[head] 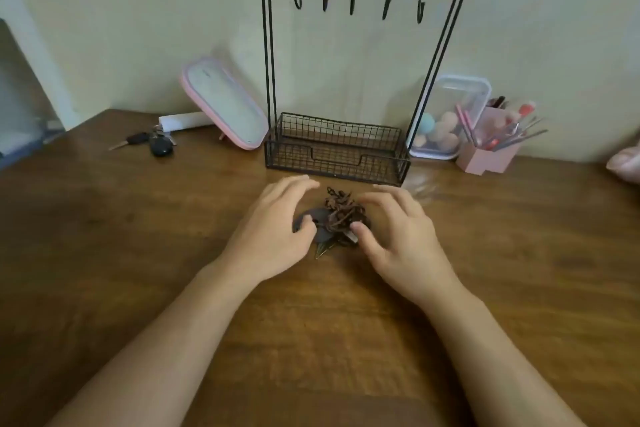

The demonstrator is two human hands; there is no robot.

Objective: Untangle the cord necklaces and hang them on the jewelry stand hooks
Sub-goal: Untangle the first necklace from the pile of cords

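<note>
A tangled heap of brown cord necklaces (343, 211) with dark round pendants (320, 224) and a small metal leaf pendant (322, 250) lies on the wooden table (138, 236). My left hand (273, 236) sits at the heap's left, thumb on a dark pendant, fingers arched over it. At the right side, my right hand (398, 236) has its thumb touching the cords, fingers curved above. Behind stands the black wire jewelry stand (337, 149), its several hooks (353, 0) all bare.
Car keys (156, 144) and a pink-rimmed mirror (225, 104) stand at the back left. A clear box of makeup sponges (446, 121) and a pink brush holder (491, 149) sit at the back right. Another person's fingers (627, 163) show at the right edge.
</note>
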